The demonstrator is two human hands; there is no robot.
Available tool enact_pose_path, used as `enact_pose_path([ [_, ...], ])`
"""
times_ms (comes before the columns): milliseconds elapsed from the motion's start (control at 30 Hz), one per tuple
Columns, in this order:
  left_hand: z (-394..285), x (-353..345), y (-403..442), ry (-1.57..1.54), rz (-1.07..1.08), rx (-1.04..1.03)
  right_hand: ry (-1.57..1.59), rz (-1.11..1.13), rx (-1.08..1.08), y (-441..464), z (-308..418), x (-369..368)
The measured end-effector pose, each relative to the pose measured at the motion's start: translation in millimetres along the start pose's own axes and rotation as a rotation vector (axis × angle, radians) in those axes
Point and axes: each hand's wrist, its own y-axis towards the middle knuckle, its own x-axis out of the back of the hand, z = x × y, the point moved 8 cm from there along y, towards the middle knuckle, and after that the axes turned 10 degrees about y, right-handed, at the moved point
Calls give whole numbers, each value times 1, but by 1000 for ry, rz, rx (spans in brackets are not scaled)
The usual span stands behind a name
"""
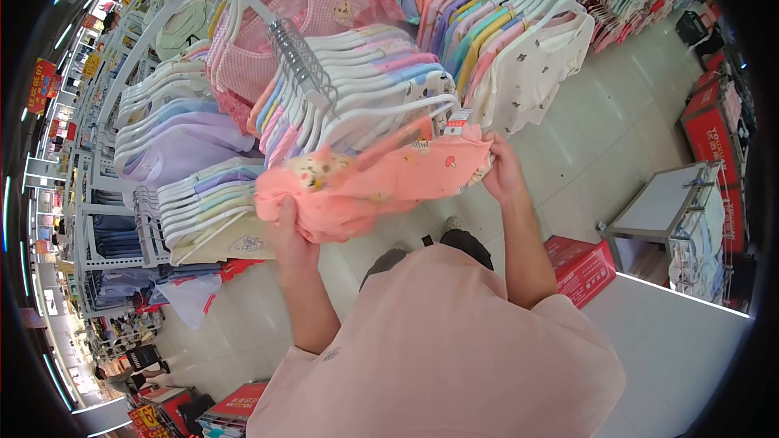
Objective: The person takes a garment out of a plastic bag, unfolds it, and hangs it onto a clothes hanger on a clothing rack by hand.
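Note:
A coral-orange child's garment (pixel 398 180) with small mushroom prints and a yellow animal figure is stretched sideways in front of me, partly blurred. My left hand (pixel 294 235) is closed around its bunched left end. At the other end, my right hand (pixel 505 172) pinches the edge, close to a white and red tag (pixel 458 120). Just behind the garment is a white hanger (pixel 393 113) at the front of the rack; whether it touches the garment I cannot tell.
Pastel children's clothes (pixel 381 65) hang closely on a metal rail (pixel 300 57) ahead. A white printed top (pixel 527 73) hangs right of them, a lavender top (pixel 187 142) left. A red box (pixel 578 269) stands beside a display stand (pixel 657 203) at right. A person (pixel 122 380) is far left.

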Motion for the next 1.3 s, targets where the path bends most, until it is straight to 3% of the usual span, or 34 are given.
enact_pose_path([
  [100, 2, -17, -5, 166, 25, 36, 40, 157, -81, -3, -2, -14],
  [200, 1, -36, -8, 244, 20, 84, -52, 110, -35, -12, 2, -34],
  [300, 7, -51, -11, 434, 130, 130, -2, 245, -69, -9, -8, -44],
  [400, 30, -65, -14, 625, 327, 211, -232, 10, -87, -17, -14, -51],
  [433, 40, -68, -16, 666, 379, 253, -314, 46, -73, -18, -19, -54],
  [500, 60, -77, -21, 646, 426, 356, -477, 118, -44, -19, -31, -56],
  [600, 73, -93, -27, 535, 439, 408, -665, 185, -39, -34, -34, -119],
  [700, 85, -92, -21, 567, 445, 287, -763, 303, -88, -37, -49, -130],
  [800, 84, -95, -18, 534, 454, 264, -798, 214, -191, -38, -52, -127],
  [900, 78, -99, -16, 533, 475, 302, -635, 328, -87, -34, -49, -138],
  [1000, 70, -104, -19, 622, 529, 395, -380, 288, -118, -34, -47, -145],
  [1167, 81, -104, -20, 486, 526, 302, -430, 212, -151, -25, -64, -99],
  [1300, 70, -105, -19, 438, 477, 278, -600, 133, -173, -26, -60, -112],
])
